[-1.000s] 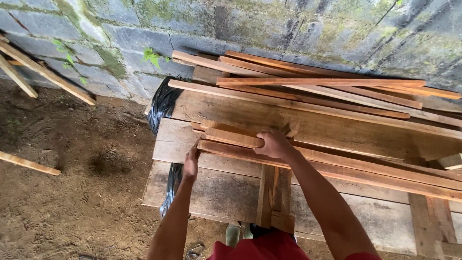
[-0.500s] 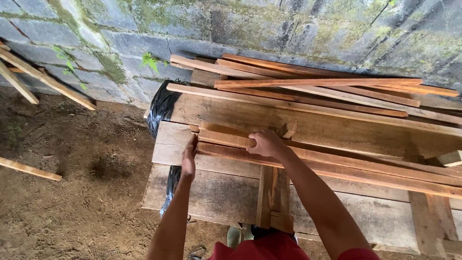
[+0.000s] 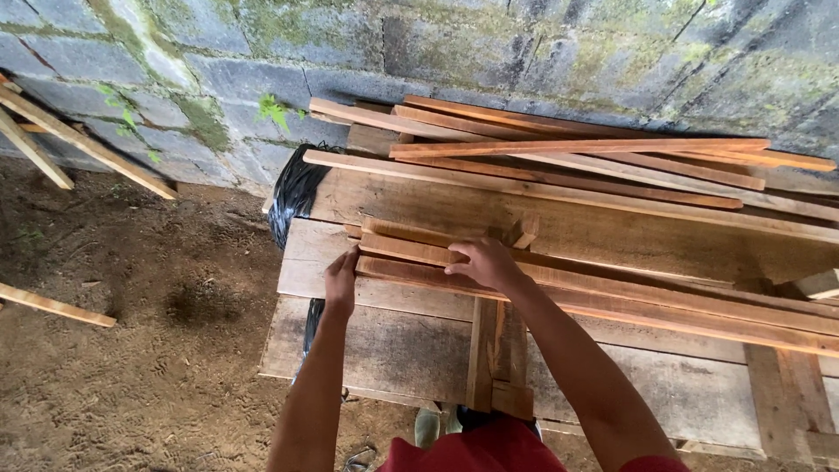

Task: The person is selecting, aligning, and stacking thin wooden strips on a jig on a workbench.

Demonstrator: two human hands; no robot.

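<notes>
Over at the left of the frame, loose wooden strips (image 3: 83, 144) are leaning on the mossy block wall (image 3: 489, 44). Near centre, the left hand (image 3: 340, 284) is pressing its fingers together against the ends of the reddish slats (image 3: 629, 297), which are lying across the plank worktop (image 3: 384, 350). Just right of that, the right hand (image 3: 482, 262) is resting on top, fingers curled over the slats.
</notes>
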